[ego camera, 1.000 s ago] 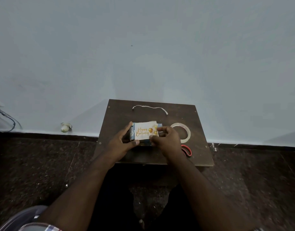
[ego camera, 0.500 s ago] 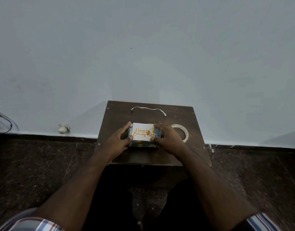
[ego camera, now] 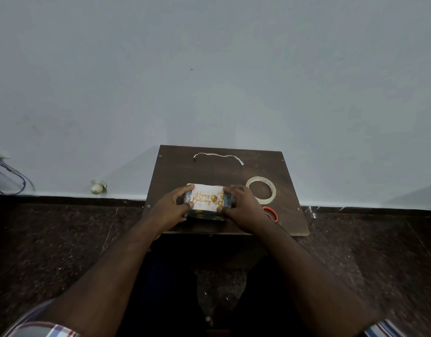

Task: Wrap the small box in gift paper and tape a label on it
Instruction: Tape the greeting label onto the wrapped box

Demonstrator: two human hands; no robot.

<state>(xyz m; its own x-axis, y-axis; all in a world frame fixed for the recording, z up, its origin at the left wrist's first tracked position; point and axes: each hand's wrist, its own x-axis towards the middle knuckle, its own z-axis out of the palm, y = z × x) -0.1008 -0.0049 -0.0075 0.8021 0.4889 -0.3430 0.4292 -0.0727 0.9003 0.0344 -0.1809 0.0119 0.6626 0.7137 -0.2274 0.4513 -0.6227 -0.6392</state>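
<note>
Two hands on the wrapped box [ego camera: 204,214] at frame centre, near the front edge of the small dark wooden table [ego camera: 209,171]. Left hand [ego camera: 169,210] grips the box's left end, thumb on the near side, fingers curled over the far top corner. Right hand [ego camera: 243,207] grips the right end the same way, thumb at the near edge, fingers curled over the top. Box is in dark patterned gift paper [ego camera: 202,215], visible along the near side below the label. White "Happy Birthday" label [ego camera: 206,198] with gold balloons lies on the box top, between the two hands; both hands' fingertips touch its ends. Cannot tell if tape is holding it.

Tape roll [ego camera: 260,192], clear, lies flat on the table right of centre, just beside the right hand. Red scissor handle [ego camera: 271,212] pokes out below the tape roll, partly hidden by the right wrist. White paper strip [ego camera: 218,156] lies curved near the table's far edge. Table stands against a pale wall [ego camera: 209,69], on a dark speckled floor [ego camera: 51,239]. Small white object [ego camera: 97,187] at the wall base, left of frame. Cables [ego camera: 10,176] at far left edge. Plaid sleeves at both lower corners.
</note>
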